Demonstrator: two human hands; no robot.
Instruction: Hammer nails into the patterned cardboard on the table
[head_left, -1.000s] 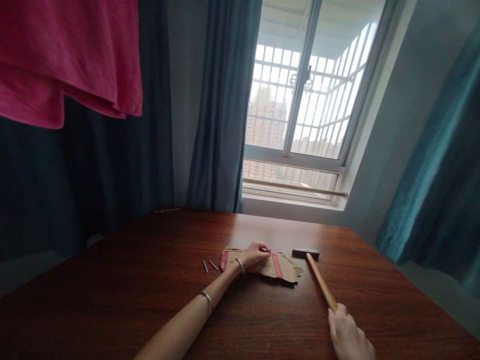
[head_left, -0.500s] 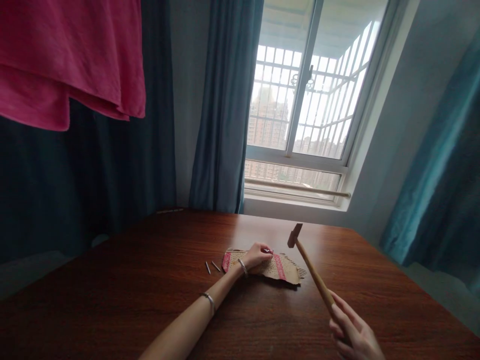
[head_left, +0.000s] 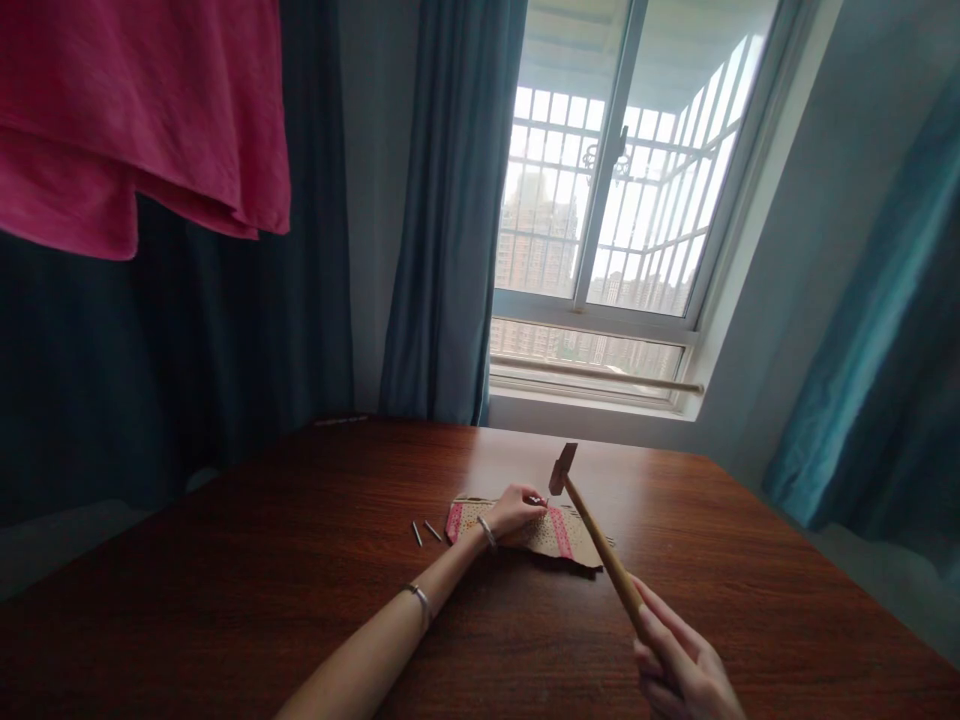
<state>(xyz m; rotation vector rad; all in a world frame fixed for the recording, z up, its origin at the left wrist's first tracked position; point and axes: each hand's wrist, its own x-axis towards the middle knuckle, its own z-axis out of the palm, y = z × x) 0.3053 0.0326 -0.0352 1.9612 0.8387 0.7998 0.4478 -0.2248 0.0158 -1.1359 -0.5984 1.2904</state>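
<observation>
My right hand (head_left: 686,655) grips the wooden handle of a hammer (head_left: 600,545). The hammer's head hangs in the air just right of and above my left fingertips, apart from them. My left hand (head_left: 517,511) is closed in a pinch over a piece of cardboard (head_left: 536,537) with pink bands and rows of dark dots. A thin upright nail (head_left: 547,503) shows at the fingertips; its lower part is hidden. Along the cardboard's right side several thin nail-like pieces stick out, partly behind the handle.
Two short metal rods (head_left: 424,533) lie left of the cardboard on the brown wooden table (head_left: 262,600). A pink cloth (head_left: 150,120) hangs at upper left. Behind the table are blue curtains (head_left: 450,230) and a barred window (head_left: 600,200).
My right hand has brought the hammer leftward, so its head is now closer to my left fingertips. My left hand and the cardboard have stayed nearly in place.
</observation>
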